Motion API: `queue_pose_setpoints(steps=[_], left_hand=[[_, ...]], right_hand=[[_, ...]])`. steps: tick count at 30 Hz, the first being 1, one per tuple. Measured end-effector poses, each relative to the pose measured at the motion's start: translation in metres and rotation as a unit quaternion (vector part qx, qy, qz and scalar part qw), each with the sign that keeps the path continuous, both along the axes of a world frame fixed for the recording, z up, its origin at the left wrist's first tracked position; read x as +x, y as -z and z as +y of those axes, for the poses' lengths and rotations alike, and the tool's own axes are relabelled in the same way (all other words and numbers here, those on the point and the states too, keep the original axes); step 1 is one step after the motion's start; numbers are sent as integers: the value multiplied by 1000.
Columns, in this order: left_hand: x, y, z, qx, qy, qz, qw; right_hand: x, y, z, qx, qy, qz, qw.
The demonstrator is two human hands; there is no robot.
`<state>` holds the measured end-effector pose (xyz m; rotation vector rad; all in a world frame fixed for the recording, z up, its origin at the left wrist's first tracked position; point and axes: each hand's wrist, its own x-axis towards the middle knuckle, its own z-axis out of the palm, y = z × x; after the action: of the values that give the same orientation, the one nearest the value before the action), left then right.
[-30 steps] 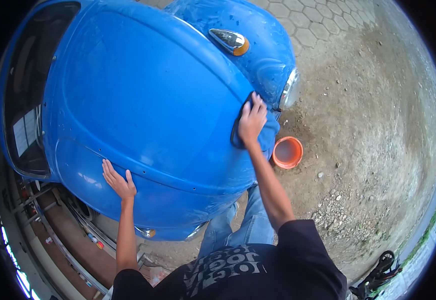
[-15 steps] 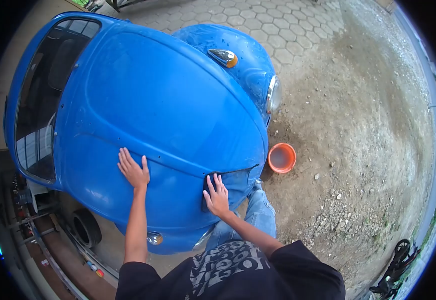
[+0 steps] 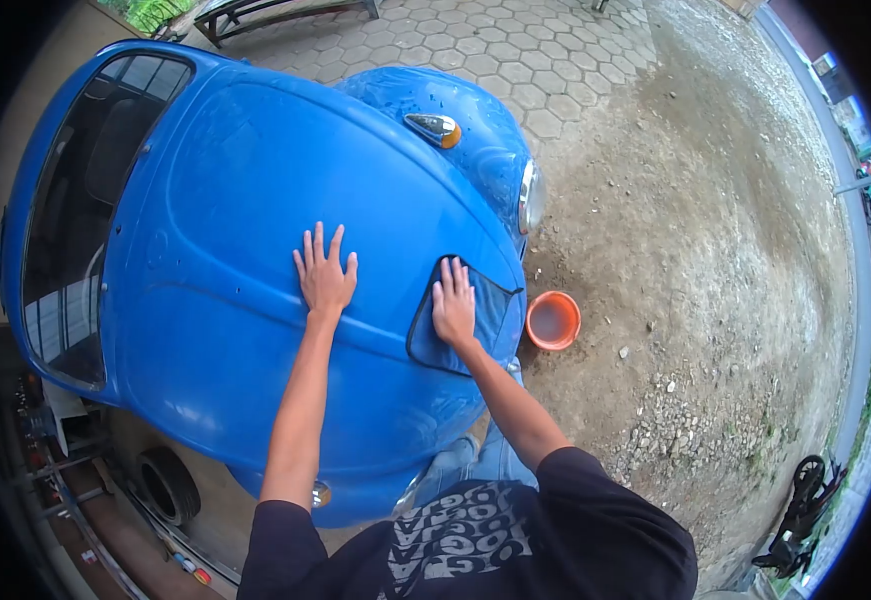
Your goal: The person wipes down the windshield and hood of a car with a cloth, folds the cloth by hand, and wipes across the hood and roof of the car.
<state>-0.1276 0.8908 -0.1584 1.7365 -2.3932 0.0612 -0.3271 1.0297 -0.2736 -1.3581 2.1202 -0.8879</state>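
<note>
The blue hood (image 3: pixel 286 180) of a rounded car spreads out in front of me. My left hand (image 3: pixel 326 282) lies palm down on it near the raised centre ridge, fingers spread, holding nothing. Under my right hand (image 3: pixel 454 308) is a dark-edged blue cloth (image 3: pixel 491 318), laid flat near the nose of the hood. The fingers of that hand are stretched out and press on the cloth without wrapping round it. Its palm hides part of the cloth.
An orange bucket (image 3: pixel 554 320) with cloudy liquid stands on the dirt by the car's front. A tyre (image 3: pixel 169 487) lies at the lower left, beside metal rails. A bench (image 3: pixel 286 14) is at the back; a dark motorbike (image 3: pixel 801 515) stands at the lower right.
Both hands have slid forward over the hood, away from my body, the left one also to the right. The cloth has moved with my right hand and now lies more spread out.
</note>
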Motion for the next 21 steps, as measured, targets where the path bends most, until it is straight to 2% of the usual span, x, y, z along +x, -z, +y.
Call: queue_pose_setpoints(steps=[2,4,6,8,11,17,20,21], left_hand=[[-24,7,-29,-5,25,-28,999],[-47,0,-48,-14,40,-71,997],[-51,-2,-47,4,35,-68,997],[-50,-5,-58,9,36,-77,996],[-50,-5,-51,37,19,-91,995],[-50,-4,-53,60,10,-106,993],[-51,-4,-53,66,4,-107,992],[-52,-4,-52,67,3,-108,992]], right_hand=[[-39,9,-47,40,49,-21,998],[-83,45,-83,-7,85,-12,996],[-126,65,-97,-58,85,-26,994],[-148,82,-105,-15,124,-71,990],[-157,83,-122,41,101,-91,990],[-145,16,-225,34,7,-99,994],[-125,0,-253,-3,-18,-70,997],[-113,-13,-264,-51,-30,-48,997]])
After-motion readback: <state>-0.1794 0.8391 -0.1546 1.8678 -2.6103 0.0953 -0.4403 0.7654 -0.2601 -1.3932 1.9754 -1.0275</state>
